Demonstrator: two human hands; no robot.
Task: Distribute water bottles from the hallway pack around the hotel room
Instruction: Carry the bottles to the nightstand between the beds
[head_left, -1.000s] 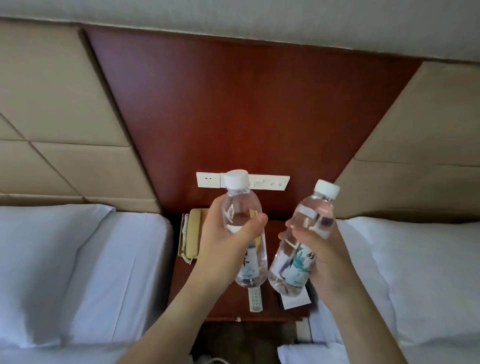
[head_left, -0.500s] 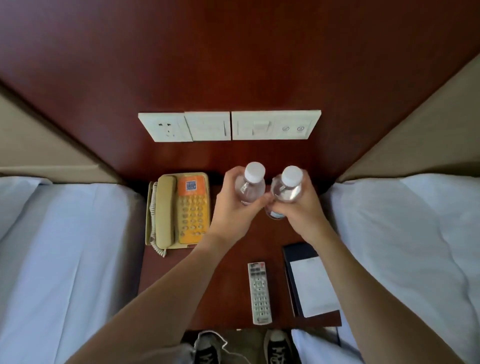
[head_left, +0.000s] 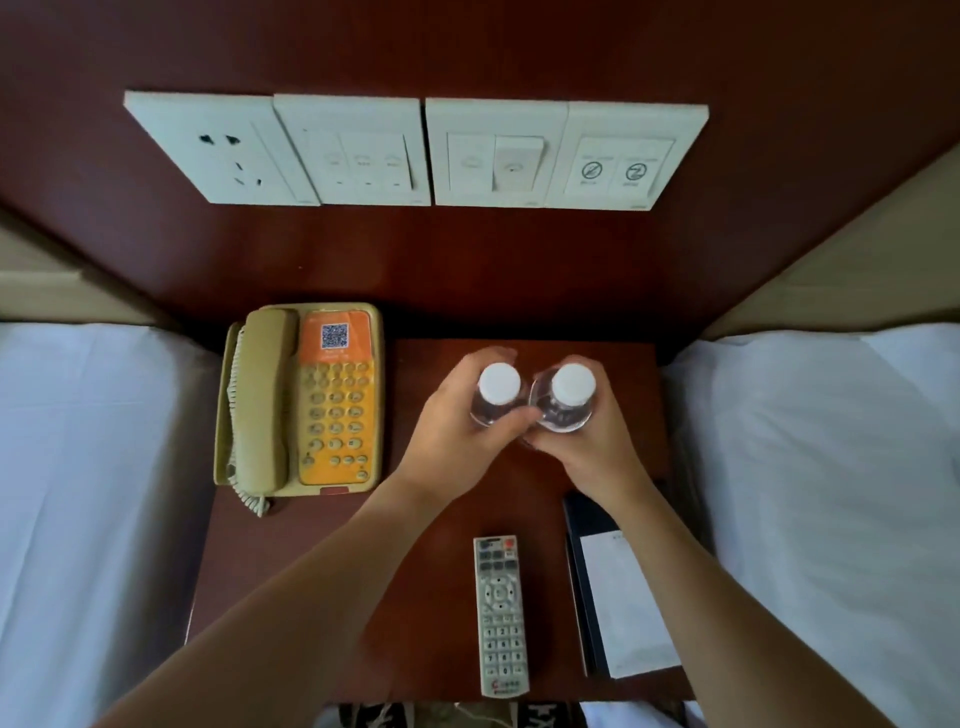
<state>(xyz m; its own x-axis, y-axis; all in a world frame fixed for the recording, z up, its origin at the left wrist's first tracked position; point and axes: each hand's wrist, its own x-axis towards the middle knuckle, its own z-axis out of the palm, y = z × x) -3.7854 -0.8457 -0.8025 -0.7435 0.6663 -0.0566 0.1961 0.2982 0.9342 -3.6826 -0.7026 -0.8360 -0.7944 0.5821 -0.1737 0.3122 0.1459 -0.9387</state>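
Two clear water bottles with white caps stand upright and side by side at the back of the dark wooden nightstand (head_left: 322, 561). My left hand (head_left: 452, 431) is wrapped around the left bottle (head_left: 498, 384). My right hand (head_left: 592, 441) grips the right bottle (head_left: 572, 385). The bottles touch each other, and my thumbs meet in front of them. I see them from straight above, so the labels and bases are hidden.
A beige and orange telephone (head_left: 301, 400) fills the nightstand's left side. A white remote (head_left: 501, 613) and a black folder with a white notepad (head_left: 618, 597) lie in front. Switch and socket panels (head_left: 415, 150) sit on the wall. White beds (head_left: 88, 493) flank both sides.
Both hands have carried the bottles down from mid-air to the back of the nightstand and brought them together upright. My view has moved closer and tilted further down.
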